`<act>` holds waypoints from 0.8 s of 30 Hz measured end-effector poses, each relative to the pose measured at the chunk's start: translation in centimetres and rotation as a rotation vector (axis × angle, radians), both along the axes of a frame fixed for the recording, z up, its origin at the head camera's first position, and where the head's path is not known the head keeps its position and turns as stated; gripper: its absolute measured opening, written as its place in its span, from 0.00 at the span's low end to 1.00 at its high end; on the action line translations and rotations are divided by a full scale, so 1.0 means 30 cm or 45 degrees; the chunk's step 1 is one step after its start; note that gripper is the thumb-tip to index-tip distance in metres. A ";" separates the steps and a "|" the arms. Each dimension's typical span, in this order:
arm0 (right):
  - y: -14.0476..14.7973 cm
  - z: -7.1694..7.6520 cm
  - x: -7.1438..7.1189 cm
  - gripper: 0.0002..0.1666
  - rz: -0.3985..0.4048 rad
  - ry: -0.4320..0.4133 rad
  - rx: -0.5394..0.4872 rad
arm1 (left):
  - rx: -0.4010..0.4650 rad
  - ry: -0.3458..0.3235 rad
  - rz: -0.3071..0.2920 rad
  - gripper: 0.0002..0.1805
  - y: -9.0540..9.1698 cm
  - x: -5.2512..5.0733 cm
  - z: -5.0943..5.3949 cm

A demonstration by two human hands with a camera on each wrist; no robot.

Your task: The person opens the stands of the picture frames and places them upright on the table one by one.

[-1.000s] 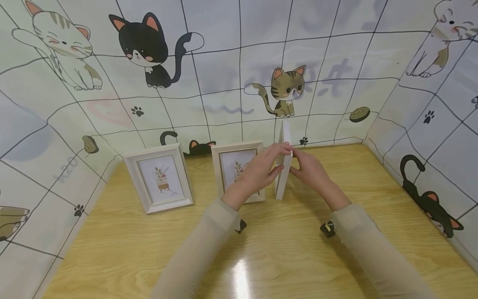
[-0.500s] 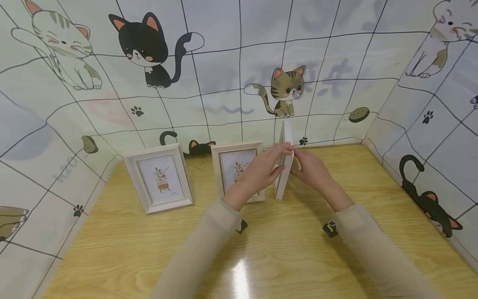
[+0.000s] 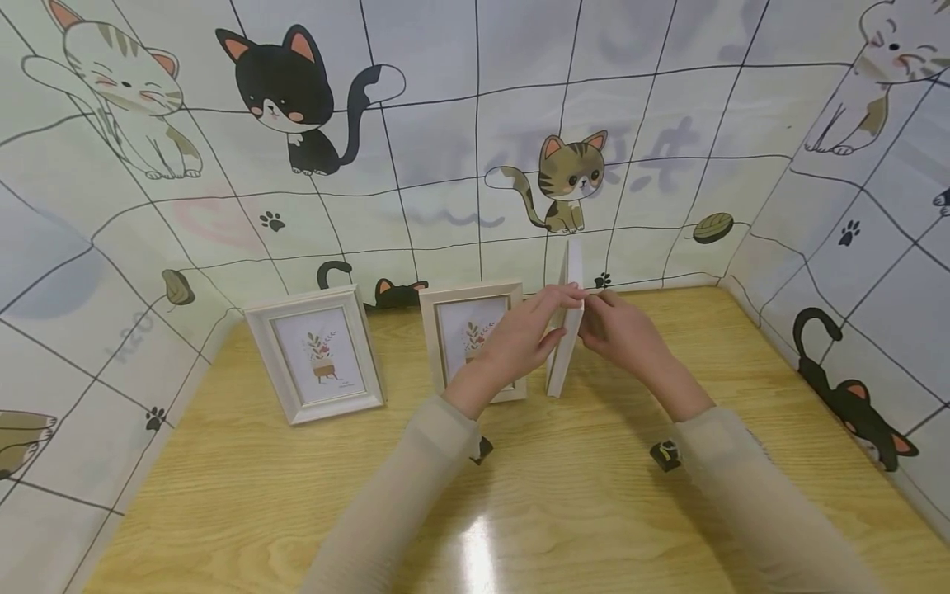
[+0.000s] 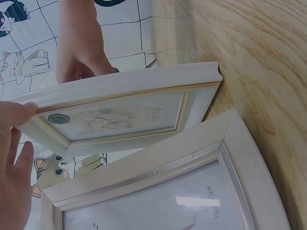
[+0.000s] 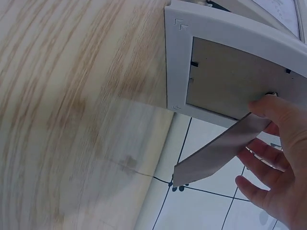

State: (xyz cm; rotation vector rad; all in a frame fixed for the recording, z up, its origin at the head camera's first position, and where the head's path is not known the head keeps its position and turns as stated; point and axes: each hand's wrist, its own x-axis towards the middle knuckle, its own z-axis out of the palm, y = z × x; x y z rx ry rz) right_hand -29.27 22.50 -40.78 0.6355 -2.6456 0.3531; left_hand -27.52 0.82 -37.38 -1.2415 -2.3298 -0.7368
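A white picture frame (image 3: 562,370) stands edge-on to the head camera. My left hand (image 3: 515,334) grips its near edge, fingertips over the rim and thumb on the picture side. In the left wrist view, the frame's gold inner trim (image 4: 120,98) and faint print show. My right hand (image 3: 627,338) is behind the frame. In the right wrist view, it pinches the brown easel stand (image 5: 216,155), which juts out at an angle from the grey-brown backing board (image 5: 235,76). Left of the held frame, a cream picture frame (image 3: 428,322) stands upright, partly covered by my left hand.
Another white picture frame (image 3: 371,388) with a plant print stands further left. All rest on a wood-grain table (image 3: 223,503). Cat-patterned wall covering (image 3: 438,148) rises at the back and both sides. Black wrist-camera parts (image 3: 665,454) show under the right sleeve.
My right hand has shifted slightly right, away from the frame's back. The held frame's top has moved a little right. My left hand stays nearly still.
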 end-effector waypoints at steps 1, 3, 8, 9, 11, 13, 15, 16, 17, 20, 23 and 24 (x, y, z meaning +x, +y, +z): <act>0.002 0.000 0.000 0.29 0.001 0.006 0.009 | 0.001 -0.001 -0.001 0.22 0.000 -0.001 0.000; 0.004 0.000 0.000 0.28 -0.001 0.014 0.025 | 0.001 -0.001 -0.002 0.21 -0.001 -0.003 -0.001; 0.006 -0.001 0.000 0.28 0.000 0.039 0.053 | 0.002 -0.005 -0.005 0.22 -0.002 -0.002 0.001; 0.007 -0.001 -0.001 0.28 -0.002 0.046 0.059 | 0.004 -0.007 -0.006 0.22 -0.002 -0.001 0.001; 0.007 -0.001 -0.001 0.28 -0.003 0.060 0.071 | 0.008 -0.009 -0.008 0.22 -0.003 0.000 0.003; 0.007 -0.001 -0.001 0.27 -0.007 0.074 0.081 | 0.010 -0.010 -0.008 0.22 -0.003 0.000 0.003; 0.007 -0.001 -0.001 0.27 -0.011 0.085 0.087 | 0.007 -0.009 -0.007 0.22 -0.003 0.000 0.004; 0.007 -0.001 -0.001 0.27 -0.012 0.087 0.087 | 0.005 -0.008 -0.005 0.22 -0.003 0.001 0.005; 0.007 -0.002 -0.001 0.27 -0.014 0.090 0.086 | 0.002 -0.008 -0.004 0.22 -0.003 0.001 0.006; 0.009 -0.003 -0.001 0.27 -0.015 0.094 0.079 | -0.007 -0.007 0.000 0.22 -0.002 0.002 0.007; 0.009 -0.006 -0.001 0.27 -0.010 0.098 0.071 | -0.007 -0.009 -0.001 0.22 -0.001 0.001 0.008; 0.010 -0.007 0.000 0.27 -0.008 0.099 0.067 | -0.007 -0.007 -0.003 0.22 -0.001 0.001 0.008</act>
